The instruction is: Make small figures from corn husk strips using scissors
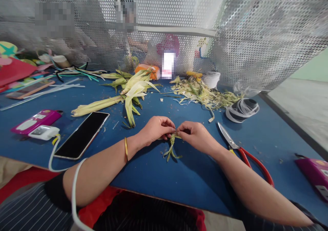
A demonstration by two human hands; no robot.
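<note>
A small braided piece of green husk [173,140] hangs between my two hands over the blue table, its loose strips spreading toward me. My left hand [157,130] pinches its upper end from the left, the thumb and fingers closed. From the other side my right hand [196,135] pinches a strip at the same end. The fingertips nearly meet there, so the exact hold is partly hidden. Beyond my hands lies a bundle of pale corn husks [134,86], with a stalk-like husk [98,105] pointing left. A heap of shredded husk [197,92] sits farther right.
Red-handled scissors [242,152] lie beside my right forearm, near a spool of white string [242,110]. At left are a black-screened phone [83,135], a purple device [38,120] and a white cable [74,190] crossing my left arm. A perforated screen [164,5] stands behind the table.
</note>
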